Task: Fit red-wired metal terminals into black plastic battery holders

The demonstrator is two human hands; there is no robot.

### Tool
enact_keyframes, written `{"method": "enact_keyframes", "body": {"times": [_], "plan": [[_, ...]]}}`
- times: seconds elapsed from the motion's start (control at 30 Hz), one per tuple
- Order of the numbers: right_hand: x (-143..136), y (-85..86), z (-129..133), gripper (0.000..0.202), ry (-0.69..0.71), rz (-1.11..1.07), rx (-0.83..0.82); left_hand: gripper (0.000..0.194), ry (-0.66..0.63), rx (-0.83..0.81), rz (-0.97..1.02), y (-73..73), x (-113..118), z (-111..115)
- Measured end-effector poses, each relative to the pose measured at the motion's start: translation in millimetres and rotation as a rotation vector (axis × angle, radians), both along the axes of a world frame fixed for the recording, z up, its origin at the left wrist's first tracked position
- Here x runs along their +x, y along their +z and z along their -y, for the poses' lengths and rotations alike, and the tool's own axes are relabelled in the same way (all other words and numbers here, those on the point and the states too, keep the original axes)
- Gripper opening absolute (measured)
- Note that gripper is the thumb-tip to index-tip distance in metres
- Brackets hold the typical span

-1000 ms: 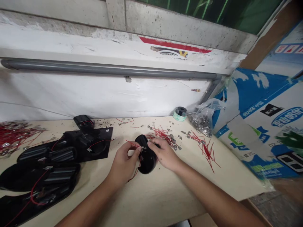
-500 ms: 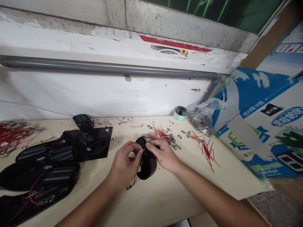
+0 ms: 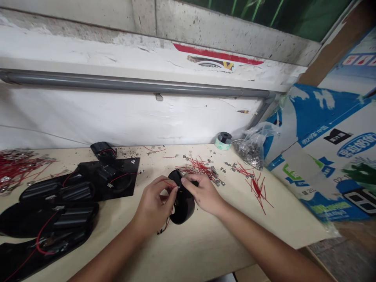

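A black plastic housing (image 3: 183,205) stands tilted on the beige table (image 3: 205,243) between my hands. My right hand (image 3: 202,194) grips its upper edge from the right. My left hand (image 3: 154,205) pinches a thin red wire (image 3: 168,183) at the housing's top, with more of the wire hanging below the hand. A loose pile of red wires with metal terminals (image 3: 202,166) lies just behind my right hand.
Several black housings with red wires (image 3: 58,203) lie at the left, more red wires (image 3: 17,168) at the far left edge. A tape roll (image 3: 223,141), a bag of metal parts (image 3: 252,147) and a blue-and-white carton (image 3: 329,156) stand at the right.
The housing has been tipped up onto its edge and my left hand has drawn the red wire closer to its top. In the last half second almost nothing moved.
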State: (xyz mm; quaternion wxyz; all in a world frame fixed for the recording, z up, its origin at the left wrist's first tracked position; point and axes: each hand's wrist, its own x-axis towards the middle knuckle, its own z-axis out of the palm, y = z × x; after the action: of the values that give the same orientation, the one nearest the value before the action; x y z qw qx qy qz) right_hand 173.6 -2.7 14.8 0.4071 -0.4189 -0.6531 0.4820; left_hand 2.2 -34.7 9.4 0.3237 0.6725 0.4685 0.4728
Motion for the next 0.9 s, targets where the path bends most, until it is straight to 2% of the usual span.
{"method": "enact_keyframes", "body": {"times": [0.17,0.4,0.7,0.9], "plan": [[-1.7,0.5,0.5,0.037,0.005,0.01,0.024,0.017,-0.021,0.049,-0.047,1.2,-0.9,0.2],[-2.2,4.0,0.5,0.035,-0.027,-0.002,0.013,0.014,0.003,0.1,0.0,2.9,-2.1,-0.7],[-2.9,0.1,2.7,0.036,-0.037,-0.024,0.032,0.018,-0.02,0.054,-0.045,9.7,-0.2,-0.3],[-3.3,-1.9,2.5,0.034,-0.031,-0.02,0.02,0.018,-0.021,-0.003,-0.029,4.0,0.5,-0.6]]}}
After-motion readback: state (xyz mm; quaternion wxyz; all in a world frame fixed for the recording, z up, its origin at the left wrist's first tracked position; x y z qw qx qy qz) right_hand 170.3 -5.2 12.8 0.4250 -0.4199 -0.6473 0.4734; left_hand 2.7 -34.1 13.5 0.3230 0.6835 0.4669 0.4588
